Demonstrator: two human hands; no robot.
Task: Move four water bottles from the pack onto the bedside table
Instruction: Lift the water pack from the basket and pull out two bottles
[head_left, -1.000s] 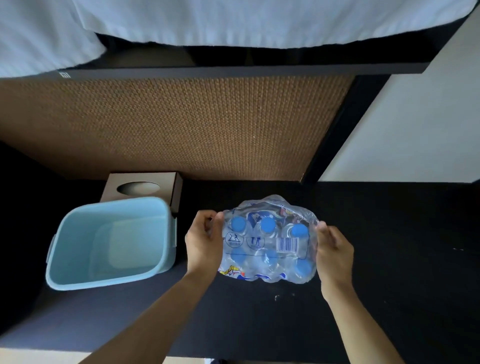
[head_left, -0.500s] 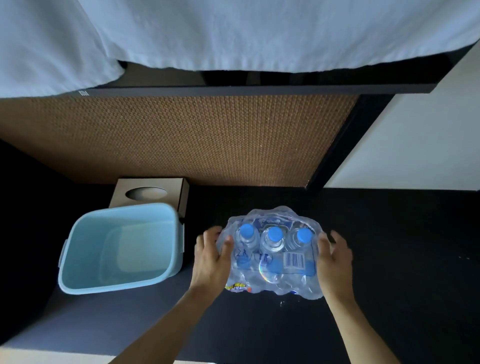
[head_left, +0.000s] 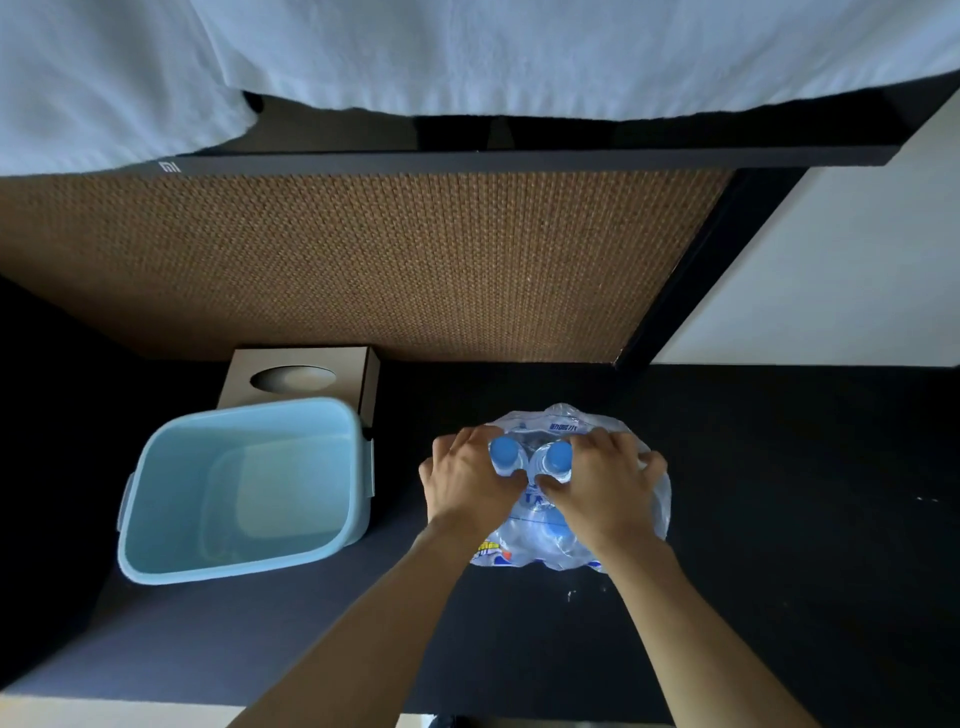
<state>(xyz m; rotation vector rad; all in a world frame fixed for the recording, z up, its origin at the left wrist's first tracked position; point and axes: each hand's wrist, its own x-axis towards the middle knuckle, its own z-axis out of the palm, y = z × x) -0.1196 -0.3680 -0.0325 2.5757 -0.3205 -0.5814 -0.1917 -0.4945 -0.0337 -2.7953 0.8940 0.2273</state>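
Your pack of water bottles sits on the black table a little right of the middle of the frame, low down, its clear plastic wrap crinkled and still around the bottles. Both your hands lie on top of it, side by side and nearly touching at the thumbs. Your left hand is curled over the left part of the pack, fingers bent down onto the wrap next to a blue cap; your right hand is curled over the right part, its fingers spread across the wrap beside a second blue cap. Both hands press and grip the plastic, neither one flat open nor closed into a fist; whether the wrap is torn under your fingers cannot be told. No bottle stands loose on the table. To the left of the pack, in the lower left of the frame, there is a light blue bin, open and seen from above, well apart from your left hand. Just behind the bin, touching its far rim in the picture, is a brown tissue box with an oval opening. A woven brown panel fills the middle of the frame, and white bedding hangs across the top
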